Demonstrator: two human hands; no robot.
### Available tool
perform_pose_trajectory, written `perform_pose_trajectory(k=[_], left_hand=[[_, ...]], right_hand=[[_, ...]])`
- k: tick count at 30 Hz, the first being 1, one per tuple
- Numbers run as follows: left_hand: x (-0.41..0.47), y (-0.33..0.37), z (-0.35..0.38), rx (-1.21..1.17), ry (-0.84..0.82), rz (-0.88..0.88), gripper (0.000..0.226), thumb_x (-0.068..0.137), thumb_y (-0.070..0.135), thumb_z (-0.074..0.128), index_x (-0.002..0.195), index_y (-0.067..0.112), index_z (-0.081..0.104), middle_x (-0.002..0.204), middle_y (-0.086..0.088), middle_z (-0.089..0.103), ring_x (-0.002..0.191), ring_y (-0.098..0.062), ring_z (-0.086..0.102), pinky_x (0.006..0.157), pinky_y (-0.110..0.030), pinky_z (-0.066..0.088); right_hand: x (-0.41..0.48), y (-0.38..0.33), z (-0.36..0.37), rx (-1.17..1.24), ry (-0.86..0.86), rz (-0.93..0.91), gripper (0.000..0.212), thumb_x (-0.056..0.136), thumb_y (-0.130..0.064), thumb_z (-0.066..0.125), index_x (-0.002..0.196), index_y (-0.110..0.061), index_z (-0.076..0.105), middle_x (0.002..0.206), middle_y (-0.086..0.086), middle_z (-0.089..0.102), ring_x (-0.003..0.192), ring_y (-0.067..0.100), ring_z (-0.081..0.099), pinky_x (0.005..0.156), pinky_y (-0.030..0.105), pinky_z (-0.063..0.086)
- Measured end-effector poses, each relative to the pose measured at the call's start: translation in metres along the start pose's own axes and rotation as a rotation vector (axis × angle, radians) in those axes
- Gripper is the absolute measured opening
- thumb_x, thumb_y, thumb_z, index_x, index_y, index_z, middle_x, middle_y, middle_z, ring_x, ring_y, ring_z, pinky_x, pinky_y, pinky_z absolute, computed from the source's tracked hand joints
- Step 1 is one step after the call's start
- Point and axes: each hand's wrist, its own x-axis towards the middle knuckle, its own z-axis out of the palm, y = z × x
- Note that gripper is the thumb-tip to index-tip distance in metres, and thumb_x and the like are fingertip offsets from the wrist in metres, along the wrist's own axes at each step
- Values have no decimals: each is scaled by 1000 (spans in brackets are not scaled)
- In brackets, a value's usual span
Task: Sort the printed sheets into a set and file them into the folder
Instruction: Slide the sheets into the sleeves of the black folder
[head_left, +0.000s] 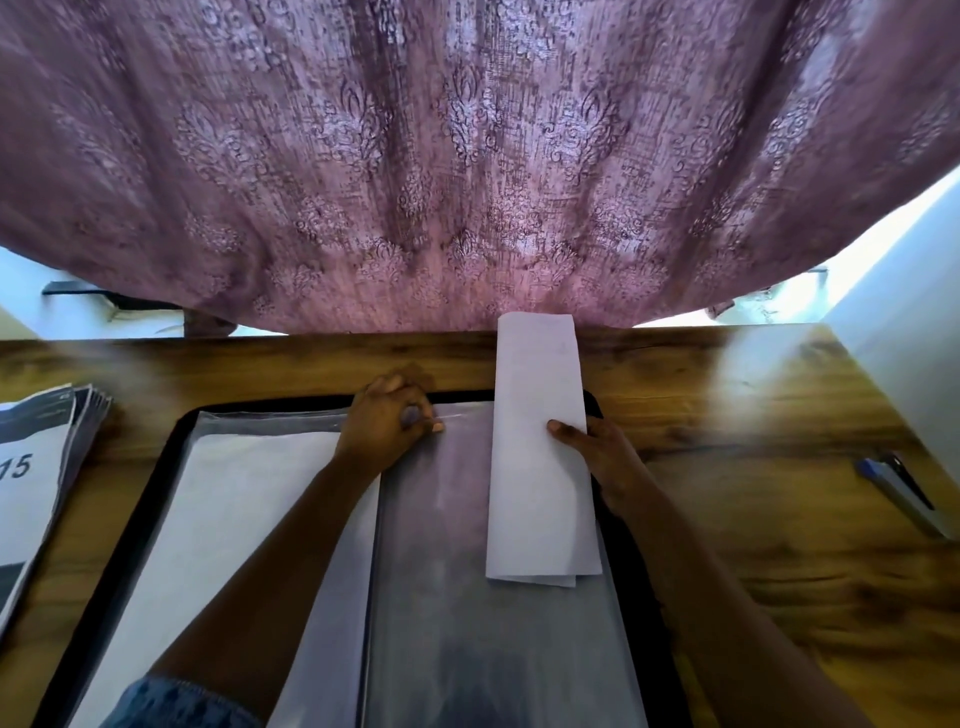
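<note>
At frame centre, my left hand (387, 423) is pinching the clear sleeve (436, 519) of the folder (270, 402) open at its top edge, while my right hand (605, 460), thumb on top, is gripping the folded sheets (537, 374) ready for sliding in.

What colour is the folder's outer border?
Black. The folder shows it best along its left edge in the head view.
</note>
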Motion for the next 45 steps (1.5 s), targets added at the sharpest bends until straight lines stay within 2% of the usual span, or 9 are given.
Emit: perform_pose_trajectory(k=[6,10,14,17,28,36,39,41,45], left_hand=[[-1,-5,2,10,-84,71,20,85,35,54,85,20,68,106,-3,66,96,-22,59,82,-33,46],[-5,-1,8,73,-15,154,24,86,26,47,86,18,69,105,-3,68,94,-22,62,77,-25,42],[-12,0,13,132,83,187,26,92,34,41,91,23,64,92,-3,70,80,-24,65,67,-30,51],[-16,-1,14,197,100,197,23,94,35,40,96,25,61,86,-5,69,72,-26,65,62,-33,54],[-16,3,11,262,145,185,36,91,42,43,100,22,72,88,-3,74,69,-25,69,60,-30,54],[-20,4,9,173,240,179,51,101,49,24,109,19,65,88,-7,72,68,-26,68,60,-29,52],[-19,4,11,163,224,127,46,100,46,28,123,20,58,117,-7,67,72,-26,67,59,-29,52],[-16,3,11,146,167,121,37,97,42,38,114,19,61,134,-5,57,80,-26,66,63,-29,51],[-8,4,11,158,153,139,33,93,36,43,99,14,67,118,-10,62,99,-29,60,81,-37,50]], right_hand=[[5,-43,4,88,122,-262,25,87,-17,66,110,-6,66,104,6,72,94,24,69,80,37,56],[18,-82,10,171,208,-366,7,87,-13,66,91,-17,69,90,-2,72,84,15,68,83,40,56],[36,-105,27,288,182,-454,9,82,-18,70,90,-15,70,97,9,71,96,31,66,86,52,54],[51,-113,45,260,213,-506,18,84,-12,66,101,-6,63,92,4,69,83,15,66,72,33,56],[73,-84,63,145,162,-381,13,89,2,58,100,-4,62,88,-2,67,75,5,65,69,21,54],[73,-76,47,2,148,-345,18,88,-2,61,106,-5,65,98,7,69,89,21,65,81,35,54],[74,-87,41,-59,88,-284,20,88,-1,62,108,-3,64,105,12,68,91,25,67,82,39,55],[75,-94,41,-139,66,-276,21,86,-1,63,107,-1,65,104,13,68,88,24,68,80,39,55],[74,-107,49,-455,94,-330,26,84,-7,66,110,-1,67,105,12,69,88,22,67,79,32,54]])
